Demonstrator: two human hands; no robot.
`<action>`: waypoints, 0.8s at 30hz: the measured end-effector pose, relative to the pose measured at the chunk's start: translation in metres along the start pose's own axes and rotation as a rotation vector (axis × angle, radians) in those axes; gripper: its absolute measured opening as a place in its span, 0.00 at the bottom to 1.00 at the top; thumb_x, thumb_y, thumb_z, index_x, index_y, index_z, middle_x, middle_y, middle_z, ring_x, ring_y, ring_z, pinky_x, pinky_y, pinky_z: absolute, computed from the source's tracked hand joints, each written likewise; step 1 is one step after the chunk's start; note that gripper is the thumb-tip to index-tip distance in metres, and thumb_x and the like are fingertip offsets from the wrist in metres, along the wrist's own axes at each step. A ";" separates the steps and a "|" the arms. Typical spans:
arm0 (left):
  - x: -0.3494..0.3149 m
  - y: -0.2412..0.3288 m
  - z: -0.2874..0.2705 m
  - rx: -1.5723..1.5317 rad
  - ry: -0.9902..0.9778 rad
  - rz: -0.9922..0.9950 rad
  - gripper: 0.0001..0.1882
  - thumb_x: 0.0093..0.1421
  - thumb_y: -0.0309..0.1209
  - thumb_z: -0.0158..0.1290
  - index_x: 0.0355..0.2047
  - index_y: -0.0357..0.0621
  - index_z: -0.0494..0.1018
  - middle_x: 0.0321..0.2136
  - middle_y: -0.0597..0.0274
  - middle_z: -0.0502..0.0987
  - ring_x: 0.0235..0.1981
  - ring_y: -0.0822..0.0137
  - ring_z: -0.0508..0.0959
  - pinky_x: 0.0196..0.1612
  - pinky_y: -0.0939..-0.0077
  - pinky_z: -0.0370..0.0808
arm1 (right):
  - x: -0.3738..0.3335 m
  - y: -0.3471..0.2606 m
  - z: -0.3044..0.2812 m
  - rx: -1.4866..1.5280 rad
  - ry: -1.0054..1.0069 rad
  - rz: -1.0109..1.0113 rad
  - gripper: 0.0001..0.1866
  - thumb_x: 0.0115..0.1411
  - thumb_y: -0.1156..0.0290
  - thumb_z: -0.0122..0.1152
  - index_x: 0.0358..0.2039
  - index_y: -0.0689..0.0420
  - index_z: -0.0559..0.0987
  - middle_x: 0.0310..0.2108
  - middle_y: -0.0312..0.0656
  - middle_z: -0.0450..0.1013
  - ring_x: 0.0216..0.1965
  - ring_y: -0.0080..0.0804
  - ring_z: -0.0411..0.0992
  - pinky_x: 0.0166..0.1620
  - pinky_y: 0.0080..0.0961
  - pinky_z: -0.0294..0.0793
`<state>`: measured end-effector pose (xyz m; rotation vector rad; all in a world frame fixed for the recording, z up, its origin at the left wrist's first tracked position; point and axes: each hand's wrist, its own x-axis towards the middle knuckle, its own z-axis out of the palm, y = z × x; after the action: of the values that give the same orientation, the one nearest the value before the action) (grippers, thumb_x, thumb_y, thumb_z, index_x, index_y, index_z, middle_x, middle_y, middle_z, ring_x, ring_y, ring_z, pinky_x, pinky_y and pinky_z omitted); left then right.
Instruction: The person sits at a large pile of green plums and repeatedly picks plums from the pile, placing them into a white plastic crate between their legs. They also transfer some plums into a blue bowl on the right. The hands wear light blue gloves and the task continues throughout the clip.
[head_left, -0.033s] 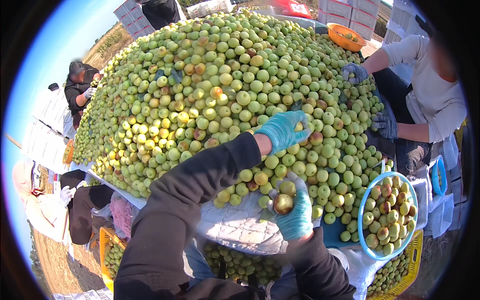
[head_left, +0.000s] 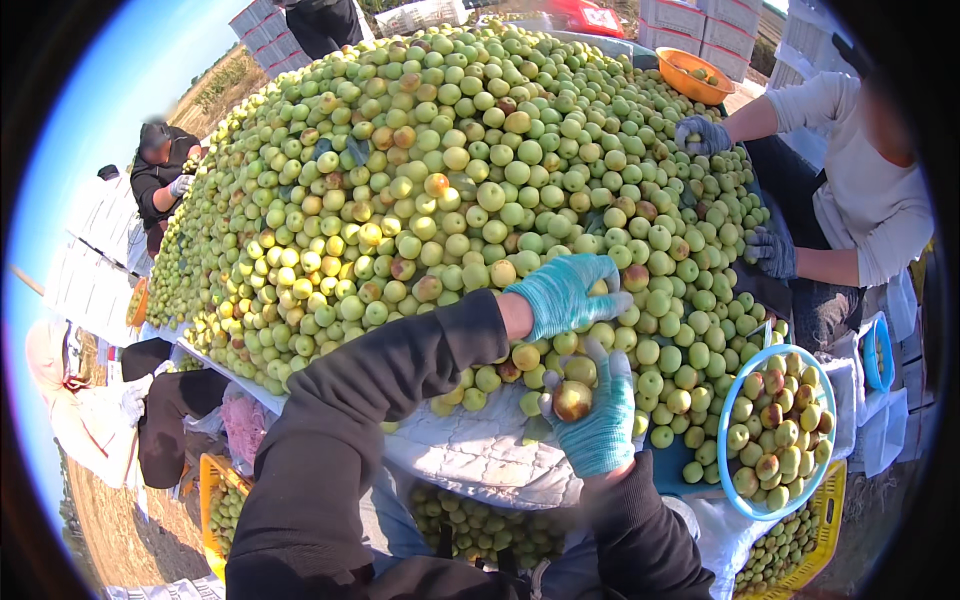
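A big heap of green jujubes (head_left: 400, 200), some with brown-red patches, spreads before me. My left hand (head_left: 560, 293), in a turquoise knitted glove, is palm down over the heap's near right part. Its thumb and fingers are apart, with jujubes close around the tips; its palm side is hidden. Nearer me, my right hand (head_left: 600, 425), in a like glove with grey fingertips, is turned palm up. Its fingers curl around a brown-patched jujube (head_left: 573, 401), and a second, greener jujube (head_left: 580, 371) sits against it between the fingers.
A light-blue-rimmed basket (head_left: 729, 465) of browner jujubes stands at the right, above a yellow crate (head_left: 828, 520). Another yellow crate (head_left: 208, 520) is at lower left. A white quilted cloth (head_left: 480, 455) lines the near edge. Gloved co-workers sit right and left; an orange bowl (head_left: 690, 92) stands at the far right.
My left hand has come slightly nearer to me and to my right hand. My right hand has tilted a little, still holding the jujubes. The right co-worker's upper hand has shifted slightly away.
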<state>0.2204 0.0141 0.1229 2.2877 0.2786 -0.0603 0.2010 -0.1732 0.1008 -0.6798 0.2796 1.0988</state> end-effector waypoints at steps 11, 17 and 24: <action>0.076 -0.146 -0.187 0.863 0.453 -0.459 0.20 0.61 0.39 0.50 0.51 0.44 0.70 0.50 0.50 0.73 0.51 0.51 0.73 0.50 0.58 0.72 | 0.007 0.008 0.003 0.209 -0.274 0.348 0.30 0.56 0.34 0.47 0.39 0.50 0.73 0.46 0.47 0.70 0.37 0.45 0.72 0.22 0.30 0.69; 0.079 -0.131 -0.174 1.025 0.257 -0.627 0.18 0.58 0.35 0.51 0.48 0.41 0.72 0.50 0.48 0.73 0.50 0.51 0.75 0.51 0.61 0.73 | 0.010 0.006 -0.001 0.204 -0.085 0.286 0.27 0.57 0.37 0.49 0.39 0.50 0.73 0.45 0.46 0.70 0.36 0.42 0.70 0.25 0.31 0.71; 0.018 -0.114 -0.105 0.648 0.259 -0.182 0.19 0.60 0.37 0.51 0.51 0.49 0.69 0.53 0.44 0.64 0.47 0.46 0.75 0.52 0.60 0.72 | 0.009 0.007 -0.003 0.320 0.045 0.254 0.25 0.55 0.41 0.55 0.35 0.52 0.74 0.38 0.39 0.72 0.36 0.35 0.70 0.39 0.31 0.72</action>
<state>0.2083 0.1692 0.1074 2.9092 0.6837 0.0642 0.1995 -0.1667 0.0914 -0.3893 0.5789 1.2462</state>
